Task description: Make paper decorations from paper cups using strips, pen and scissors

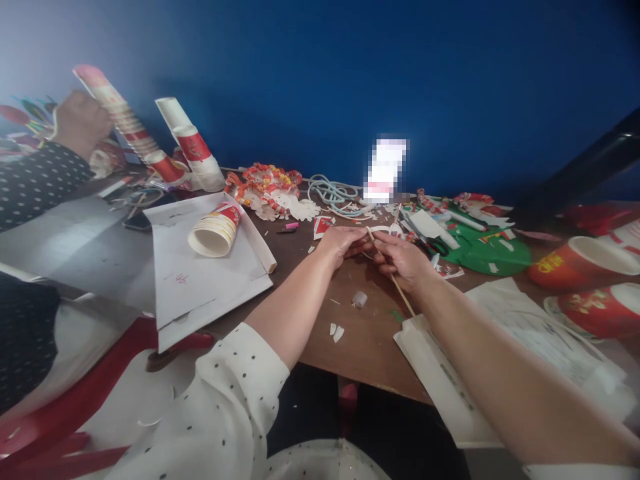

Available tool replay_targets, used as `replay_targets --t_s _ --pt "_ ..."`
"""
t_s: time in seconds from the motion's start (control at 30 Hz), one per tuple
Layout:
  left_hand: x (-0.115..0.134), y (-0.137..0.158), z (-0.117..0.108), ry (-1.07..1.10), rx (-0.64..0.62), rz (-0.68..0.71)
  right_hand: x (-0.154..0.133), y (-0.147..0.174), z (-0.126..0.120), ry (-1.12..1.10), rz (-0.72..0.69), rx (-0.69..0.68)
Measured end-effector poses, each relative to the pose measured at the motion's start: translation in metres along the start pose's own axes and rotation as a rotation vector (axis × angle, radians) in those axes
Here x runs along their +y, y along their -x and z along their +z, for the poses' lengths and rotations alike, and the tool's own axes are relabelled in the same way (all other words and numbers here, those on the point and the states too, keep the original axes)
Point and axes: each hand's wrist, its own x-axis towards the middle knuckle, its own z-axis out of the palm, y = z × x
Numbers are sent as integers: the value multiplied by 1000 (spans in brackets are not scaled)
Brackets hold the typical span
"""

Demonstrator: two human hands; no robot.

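My right hand (pixel 407 261) is closed around a thin wooden stick (pixel 403 295), whose lower end slants down toward the papers. At the stick's upper end, the fingertips of my left hand (pixel 345 241) pinch close together and meet the right fingers. A narrow white strip (pixel 389 229) shows by the fingertips; whether it is held cannot be made out. Just left of the hands lies a red-and-white paper piece (pixel 324 227). Below them on the brown table (pixel 300 333) are a small clear plastic piece (pixel 359 299) and white paper scraps (pixel 337 331).
A lit screen (pixel 386 170) stands behind my hands. Right are a green disc (pixel 493 257) with scraps and red paper cups (pixel 585 263). Left, a paper cup stack (pixel 213 233) lies on a white board (pixel 200 293). Another person's hand (pixel 83 123) is beside a tall cup stack (pixel 130 123).
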Motion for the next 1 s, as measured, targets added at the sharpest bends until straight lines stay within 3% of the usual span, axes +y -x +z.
replay_targets --t_s 0.27,0.6,1.0 --pt "0 -1 0 2 -8 -18 6 -4 -8 85 -101 -47" --pt "0 -2 0 -32 -6 -17 8 -3 -9 147 -134 -5" --pt "3 1 5 -78 37 -3 20 -14 -16 393 -274 8"
